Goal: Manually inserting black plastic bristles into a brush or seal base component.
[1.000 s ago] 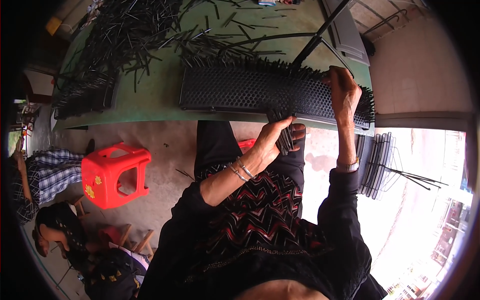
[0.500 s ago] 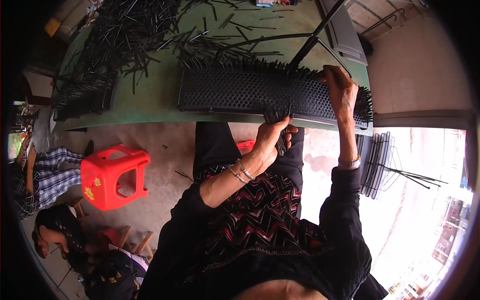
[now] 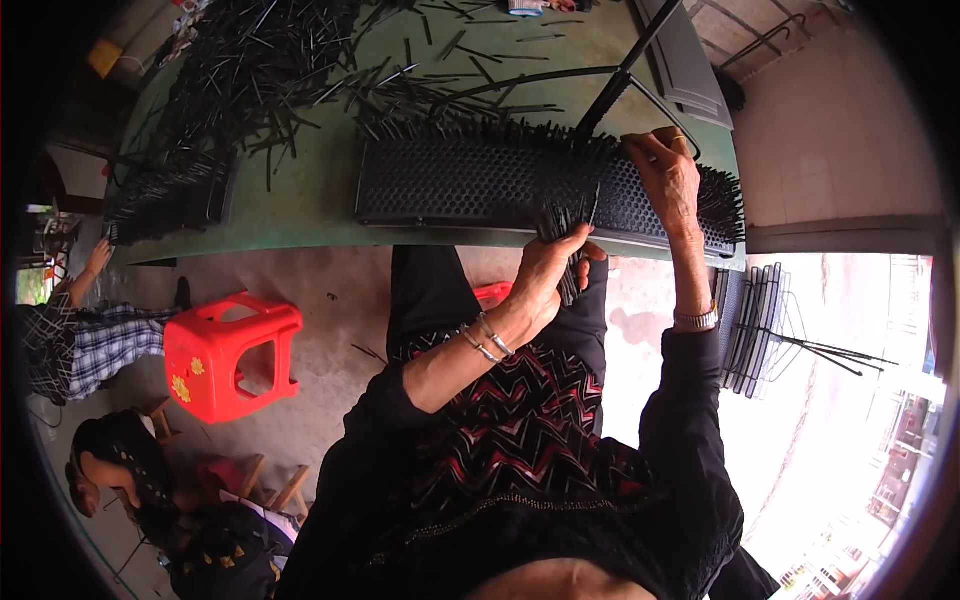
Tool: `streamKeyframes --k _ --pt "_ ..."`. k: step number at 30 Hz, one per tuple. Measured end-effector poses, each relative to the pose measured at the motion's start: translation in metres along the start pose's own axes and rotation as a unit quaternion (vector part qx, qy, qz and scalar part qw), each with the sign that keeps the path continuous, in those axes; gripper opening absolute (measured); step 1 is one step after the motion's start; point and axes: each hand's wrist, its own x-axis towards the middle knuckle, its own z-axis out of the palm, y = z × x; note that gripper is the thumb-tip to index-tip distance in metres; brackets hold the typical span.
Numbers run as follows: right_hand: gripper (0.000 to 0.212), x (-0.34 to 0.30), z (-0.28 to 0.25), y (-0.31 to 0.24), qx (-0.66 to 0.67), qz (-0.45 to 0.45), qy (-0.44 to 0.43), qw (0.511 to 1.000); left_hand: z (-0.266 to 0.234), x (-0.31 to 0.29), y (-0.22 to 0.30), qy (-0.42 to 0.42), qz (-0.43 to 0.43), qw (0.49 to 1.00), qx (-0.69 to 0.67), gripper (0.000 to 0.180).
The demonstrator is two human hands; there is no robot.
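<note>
A long black rack (image 3: 450,180) with a face full of small round holes lies along the near edge of the green table. Thin black sticks (image 3: 520,130) stand in a dense row along its far side, with more at its right end. My left hand (image 3: 545,270) is closed around a bundle of black sticks (image 3: 568,240) just in front of the rack. My right hand (image 3: 668,180) reaches over the right part of the rack, its fingertips pinched at the row of sticks. Whatever they hold is hidden.
Loose black sticks (image 3: 260,60) lie heaped on the green table (image 3: 300,215). A black-armed stand (image 3: 610,95) rises behind the rack. A red plastic stool (image 3: 230,350) stands at left. Other people (image 3: 110,460) are at far left, one person's hand (image 3: 98,257) by the table. Racks (image 3: 755,330) stand at right.
My right hand has shifted slightly left along the row of sticks. The left hand with its bundle has moved slightly right. At far left, another person's arm has reached toward the table.
</note>
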Motion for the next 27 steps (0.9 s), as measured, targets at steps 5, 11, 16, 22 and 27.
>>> streamKeyframes --k 5,11,16,22,27 --pt "0.024 -0.008 -0.001 -0.003 -0.193 -0.072 0.031 0.978 0.005 -0.002 0.000 0.002 0.002 1.000 0.001 0.018" --pt "0.031 -0.025 -0.019 -0.027 0.101 0.008 -0.005 0.995 0.002 -0.002 -0.002 -0.017 0.021 0.999 0.024 0.019" --pt "0.025 -0.033 -0.028 -0.033 0.358 0.154 -0.259 0.884 0.011 -0.009 0.000 -0.031 0.003 0.998 0.046 0.022" --pt "0.021 -0.033 -0.038 -0.024 0.372 0.184 -0.256 0.873 0.014 -0.014 0.001 -0.027 0.001 0.995 0.091 0.025" --pt "0.018 -0.030 -0.044 -0.015 0.359 0.198 -0.044 0.911 -0.005 -0.001 -0.008 -0.052 -0.022 0.993 0.105 0.028"
